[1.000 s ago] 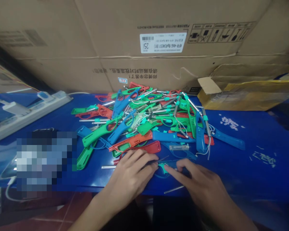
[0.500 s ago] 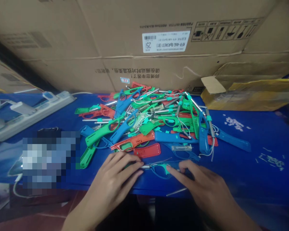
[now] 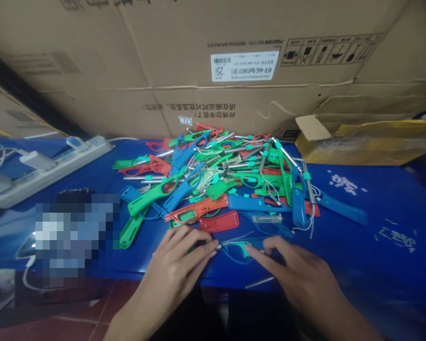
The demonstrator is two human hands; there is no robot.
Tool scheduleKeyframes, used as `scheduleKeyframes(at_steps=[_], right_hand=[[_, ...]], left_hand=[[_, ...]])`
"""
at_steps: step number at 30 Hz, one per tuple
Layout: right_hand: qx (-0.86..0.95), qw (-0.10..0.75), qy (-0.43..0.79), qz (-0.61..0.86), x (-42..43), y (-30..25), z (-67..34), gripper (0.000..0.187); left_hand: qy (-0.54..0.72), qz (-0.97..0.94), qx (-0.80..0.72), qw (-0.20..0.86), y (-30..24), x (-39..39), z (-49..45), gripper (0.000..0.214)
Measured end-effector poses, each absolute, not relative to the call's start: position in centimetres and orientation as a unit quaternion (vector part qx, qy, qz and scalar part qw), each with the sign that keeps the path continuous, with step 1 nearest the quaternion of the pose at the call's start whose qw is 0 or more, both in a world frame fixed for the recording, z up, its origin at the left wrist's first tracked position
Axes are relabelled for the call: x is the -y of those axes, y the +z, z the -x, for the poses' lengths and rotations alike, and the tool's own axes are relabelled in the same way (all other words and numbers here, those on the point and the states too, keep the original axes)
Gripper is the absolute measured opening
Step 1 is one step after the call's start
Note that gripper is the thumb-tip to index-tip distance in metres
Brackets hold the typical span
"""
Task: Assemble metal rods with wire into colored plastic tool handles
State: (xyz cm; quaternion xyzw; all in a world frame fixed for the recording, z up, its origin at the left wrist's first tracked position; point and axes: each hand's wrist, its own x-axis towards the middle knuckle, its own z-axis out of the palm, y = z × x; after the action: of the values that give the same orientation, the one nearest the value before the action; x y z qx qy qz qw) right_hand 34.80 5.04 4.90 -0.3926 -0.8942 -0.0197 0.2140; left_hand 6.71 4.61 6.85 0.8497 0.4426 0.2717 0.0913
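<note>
A blue lighter casing half (image 3: 234,260), with a teal trigger (image 3: 243,249) in its loop, lies at the front of the blue table between my hands. My left hand (image 3: 181,258) is closed, thumb and fingertips pinching a metal lighter tube (image 3: 218,246) where it meets the casing. Most of that tube is hidden by the fingers. With its index finger on the trigger, my right hand (image 3: 298,267) grips the casing's handle end, which its fingers largely cover. A thin grey wire runs above the loop. Close below the casing rests a slim metal rod (image 3: 260,282).
A heap of green, red and blue lighter parts (image 3: 209,175) with tubes and wires lies just behind my hands. Left are a white power strip (image 3: 53,168) and a blurred-out object. A cardboard wall (image 3: 102,52) stands behind; an open carton (image 3: 369,147) and small white pieces (image 3: 344,182) are right.
My left hand has moved slightly to the right along the metal tube, up against the casing. My right hand stays put on the casing.
</note>
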Motion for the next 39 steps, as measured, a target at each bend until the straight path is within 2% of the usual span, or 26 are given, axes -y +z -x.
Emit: scheduleKeyframes(at_steps=[9, 16, 18, 21, 25, 31, 34, 39], right_hand=[[0.895, 0.212, -0.029, 0.392, -5.1, 4.8, -34.9, 0.069], [0.898, 0.201, -0.041, 0.39, -5.1, 4.8, -34.8, 0.068], [0.896, 0.206, -0.049, 0.39, -5.0, 4.9, -34.7, 0.062], [0.883, 0.245, -0.033, 0.399, -4.6, 5.3, -34.7, 0.042], [0.841, 0.281, -0.056, 0.458, -5.2, 6.2, -34.6, 0.031], [0.865, 0.228, -0.076, 0.44, -7.8, 6.9, -33.4, 0.042], [0.867, 0.244, -0.06, 0.43, -8.0, 6.6, -32.7, 0.045], [0.867, 0.275, -0.051, 0.413, -7.3, 5.9, -33.0, 0.037]], left_hand=[[0.24, -0.857, -0.455, 0.005, 6.8, -4.2, -7.1, 0.025], [0.221, -0.85, -0.477, -0.004, 6.8, -4.1, -7.7, 0.027], [0.232, -0.848, -0.476, -0.002, 6.7, -4.2, -7.8, 0.026], [0.248, -0.844, -0.476, 0.0, 6.6, -4.2, -7.8, 0.025], [0.272, -0.838, -0.473, 0.01, 6.0, -4.1, -7.8, 0.024], [0.301, -0.833, -0.464, 0.019, 5.4, -4.0, -8.0, 0.023], [0.311, -0.829, -0.464, 0.025, 5.3, -4.0, -8.0, 0.023], [0.323, -0.823, -0.466, 0.033, 5.3, -3.9, -8.1, 0.023]])
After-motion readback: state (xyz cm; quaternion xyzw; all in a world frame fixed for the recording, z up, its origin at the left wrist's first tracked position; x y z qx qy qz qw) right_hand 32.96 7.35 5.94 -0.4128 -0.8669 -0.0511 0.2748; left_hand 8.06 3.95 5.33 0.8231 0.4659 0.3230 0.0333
